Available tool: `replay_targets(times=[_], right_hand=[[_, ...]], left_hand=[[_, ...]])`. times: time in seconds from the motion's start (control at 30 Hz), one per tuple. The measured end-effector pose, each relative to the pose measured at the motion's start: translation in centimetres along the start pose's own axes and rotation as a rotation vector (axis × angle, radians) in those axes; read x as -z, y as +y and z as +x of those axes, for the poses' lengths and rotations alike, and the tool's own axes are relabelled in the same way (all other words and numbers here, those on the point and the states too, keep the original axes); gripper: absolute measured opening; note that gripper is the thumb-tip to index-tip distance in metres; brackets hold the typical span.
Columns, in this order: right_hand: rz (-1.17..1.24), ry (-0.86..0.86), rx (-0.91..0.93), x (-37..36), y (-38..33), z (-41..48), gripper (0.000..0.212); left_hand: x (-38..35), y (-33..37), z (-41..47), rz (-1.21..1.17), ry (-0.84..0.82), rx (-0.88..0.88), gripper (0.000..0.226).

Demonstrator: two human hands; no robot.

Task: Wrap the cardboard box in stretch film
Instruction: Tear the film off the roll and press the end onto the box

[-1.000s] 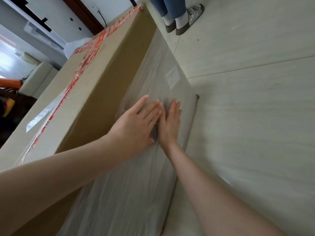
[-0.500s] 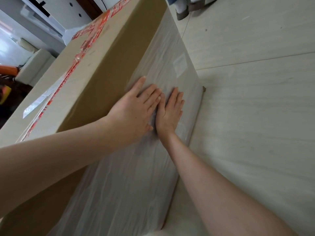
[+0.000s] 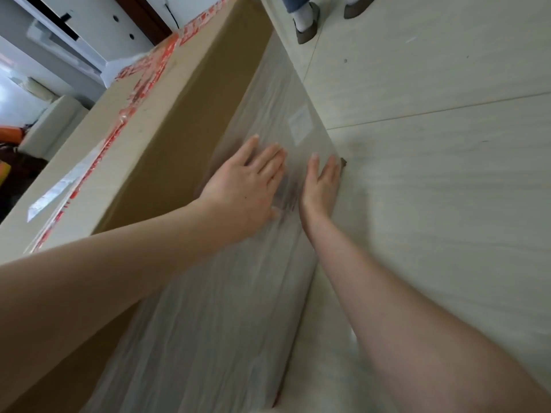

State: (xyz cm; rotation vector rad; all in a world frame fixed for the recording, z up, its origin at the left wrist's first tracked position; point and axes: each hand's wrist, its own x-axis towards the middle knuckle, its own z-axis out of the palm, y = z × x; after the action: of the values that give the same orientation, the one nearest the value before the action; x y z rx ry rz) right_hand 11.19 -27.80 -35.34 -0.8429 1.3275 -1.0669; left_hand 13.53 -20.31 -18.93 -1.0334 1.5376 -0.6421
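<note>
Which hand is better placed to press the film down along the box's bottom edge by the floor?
Right, probably. The right hand lies flat on the film beside the edge where the box meets the floor; the left hand lies flat higher up, nearer the bare cardboard.

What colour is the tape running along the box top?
Orange-red tape, with a shiny clear strip; best in the head view.

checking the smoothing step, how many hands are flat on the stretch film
2. The left hand lies flat on the stretch film over the cardboard box; the right hand lies flat beside it, nearer the floor. No others seem hidden.
</note>
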Motion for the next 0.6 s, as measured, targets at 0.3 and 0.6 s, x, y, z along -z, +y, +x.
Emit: replay_targets(times=[0.3, 0.6], right_hand=[[-0.014, -0.075, -0.136, 1.2, 6.9, -2.8, 0.063], [-0.034, -0.137, -0.159, -2.2, 5.7, -4.5, 0.059]], left_hand=[[-1.3, 5.7, 1.9, -0.034, -0.050, -0.148, 0.074], [-3.1, 5.3, 2.6, 0.077, -0.096, -0.149, 0.082]])
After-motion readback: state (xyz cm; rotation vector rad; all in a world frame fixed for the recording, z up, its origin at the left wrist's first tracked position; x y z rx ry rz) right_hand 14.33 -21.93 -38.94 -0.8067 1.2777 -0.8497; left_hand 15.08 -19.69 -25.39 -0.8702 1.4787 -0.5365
